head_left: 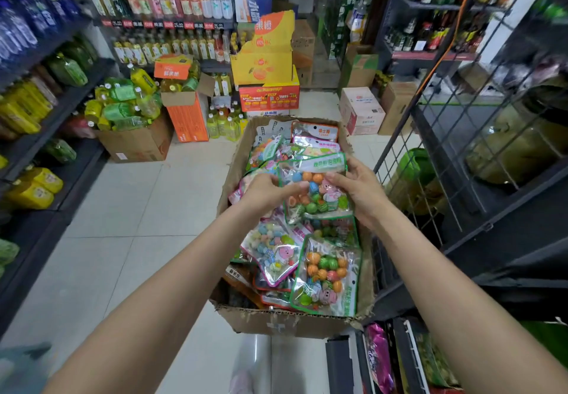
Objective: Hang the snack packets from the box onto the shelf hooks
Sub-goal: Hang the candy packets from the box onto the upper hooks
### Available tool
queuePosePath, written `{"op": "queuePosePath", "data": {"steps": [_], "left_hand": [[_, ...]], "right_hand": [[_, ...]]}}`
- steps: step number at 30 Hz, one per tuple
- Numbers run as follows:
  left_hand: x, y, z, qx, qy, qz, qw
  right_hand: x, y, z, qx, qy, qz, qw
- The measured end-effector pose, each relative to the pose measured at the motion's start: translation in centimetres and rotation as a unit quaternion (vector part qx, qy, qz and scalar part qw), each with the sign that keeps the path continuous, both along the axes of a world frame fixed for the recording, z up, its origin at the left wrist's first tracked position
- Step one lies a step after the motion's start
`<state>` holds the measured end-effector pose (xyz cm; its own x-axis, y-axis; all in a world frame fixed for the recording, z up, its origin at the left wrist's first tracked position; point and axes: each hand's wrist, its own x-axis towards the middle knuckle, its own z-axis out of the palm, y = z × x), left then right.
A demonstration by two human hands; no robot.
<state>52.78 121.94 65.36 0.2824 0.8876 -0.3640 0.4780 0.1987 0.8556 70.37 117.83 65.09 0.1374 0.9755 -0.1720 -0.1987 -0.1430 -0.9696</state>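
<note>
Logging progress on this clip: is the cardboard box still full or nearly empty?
Still fairly full: snack packets overlap across the cardboard box, covering most of its floor.

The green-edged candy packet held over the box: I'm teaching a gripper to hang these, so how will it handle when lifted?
The green-edged packet is glossy film, so probably slippery and floppy; both the left hand and right hand grip it. Its loose round sweets likely shift and sag downward when it hangs.

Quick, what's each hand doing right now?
Left hand: pinching the left edge of the green-bordered clear packet of colourful candy balls.
Right hand: gripping the same packet's right side.
</note>
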Motion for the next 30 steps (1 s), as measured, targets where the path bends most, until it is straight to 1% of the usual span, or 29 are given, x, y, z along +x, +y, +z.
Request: {"op": "queuePosePath", "data": {"steps": [1, 2, 3, 4, 5, 7, 8, 9, 10, 11, 13, 15, 17, 18, 19, 21, 23, 24, 27, 28, 30], "left_hand": [[0.1, 0.0, -0.1, -0.004, -0.019, 0.005, 1.000], [0.1, -0.2, 0.0, 0.002, -0.038, 0.012, 0.999], [0.1, -0.3, -0.1, 0.019, -0.045, 0.022, 0.999], [0.0, -0.3, -0.1, 0.040, -0.046, 0.038, 0.997], [-0.3, -0.2, -0.3, 0.057, -0.040, 0.057, 0.996], [-0.8, -0.1, -0.3, 0.092, -0.039, 0.093, 0.991], [-1.2, -0.2, -0.1, 0.112, -0.034, 0.098, 0.988], [-1.5, -0.1, 0.0, 0.127, -0.021, 0.102, 0.986], [-1.8, -0.1, -0.1, 0.134, -0.007, 0.107, 0.985], [-2.2, 0.0, -0.3, 0.137, 0.008, 0.108, 0.985], [-2.9, 0.0, -0.4, 0.137, 0.021, 0.112, 0.984], [-3.6, 0.0, -0.6, 0.126, 0.014, 0.117, 0.985], [-4.0, -0.2, -0.7, 0.125, 0.001, 0.108, 0.986], [-4.2, -0.4, -0.6, 0.125, -0.019, 0.101, 0.987], [-4.3, -0.5, -0.5, 0.124, -0.038, 0.096, 0.987], [-4.6, -0.5, -0.3, 0.123, -0.060, 0.088, 0.987], [-4.7, -0.4, -0.3, 0.118, -0.071, 0.082, 0.987], [-4.7, -0.5, -0.2, 0.116, -0.073, 0.078, 0.988], [-5.1, -0.6, 0.4, 0.110, -0.095, 0.071, 0.987], [-5.3, -0.7, 0.7, 0.108, -0.108, 0.066, 0.986], [-5.7, -0.8, 1.7, 0.103, -0.140, 0.057, 0.983]], "right_hand": [[0.0, 0.0, -0.1, -0.003, -0.008, -0.004, 1.000], [-0.1, 0.1, -0.2, -0.003, -0.036, -0.011, 0.999], [-0.1, 0.2, -0.3, 0.000, -0.090, -0.020, 0.996], [0.0, 0.5, -0.4, -0.001, -0.173, -0.030, 0.985], [0.2, 0.9, -0.6, -0.004, -0.271, -0.030, 0.962], [0.7, 2.0, -1.2, -0.013, -0.445, 0.013, 0.895], [0.9, 2.7, -1.7, -0.016, -0.503, 0.046, 0.863], [1.1, 3.3, -2.3, -0.031, -0.541, 0.076, 0.837], [1.1, 3.8, -2.8, -0.056, -0.561, 0.095, 0.821], [1.2, 4.3, -3.1, -0.084, -0.567, 0.103, 0.813], [1.2, 4.9, -2.9, -0.120, -0.548, 0.097, 0.822], [1.3, 5.3, -2.5, -0.139, -0.533, 0.117, 0.826], [0.9, 5.2, -1.9, -0.159, -0.558, 0.133, 0.803], [0.7, 5.1, -1.7, -0.167, -0.572, 0.122, 0.793], [0.5, 5.1, -1.6, -0.171, -0.577, 0.102, 0.792], [0.1, 4.9, -1.9, -0.168, -0.568, 0.047, 0.804], [-0.4, 4.6, -2.3, -0.154, -0.544, 0.013, 0.825], [-0.6, 4.4, -2.4, -0.151, -0.510, 0.008, 0.847], [-1.6, 2.7, -1.5, -0.130, -0.336, -0.026, 0.933], [-2.0, 1.9, -1.0, -0.122, -0.289, -0.044, 0.948], [-2.8, -0.1, 0.3, -0.091, -0.244, -0.079, 0.962]]}}
